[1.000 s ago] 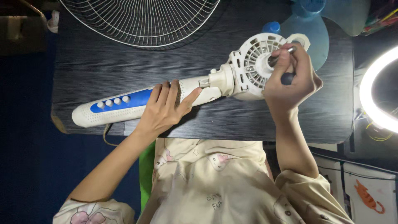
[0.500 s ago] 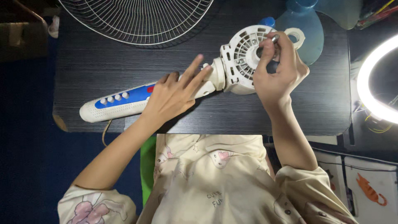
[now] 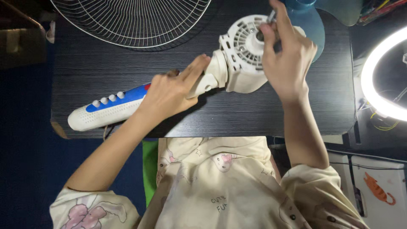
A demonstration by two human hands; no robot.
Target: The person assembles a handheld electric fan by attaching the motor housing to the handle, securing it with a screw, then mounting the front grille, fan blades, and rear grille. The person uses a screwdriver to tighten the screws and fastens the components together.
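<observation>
The fan body [image 3: 203,80] lies across the table [image 3: 296,110], wire grille [image 3: 131,21] behind it, ring light [image 3: 381,72] seemingly right.

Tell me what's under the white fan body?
Under the white fan body lies the dark table. The left hand covers its neck; the right hand covers part of the round motor housing and blue blade.

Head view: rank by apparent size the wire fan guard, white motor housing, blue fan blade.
1. Wire fan guard, largest, though cut off by the frame's top edge.
2. White motor housing and blue fan blade: unsure, as the right hand hides part of both.
</observation>
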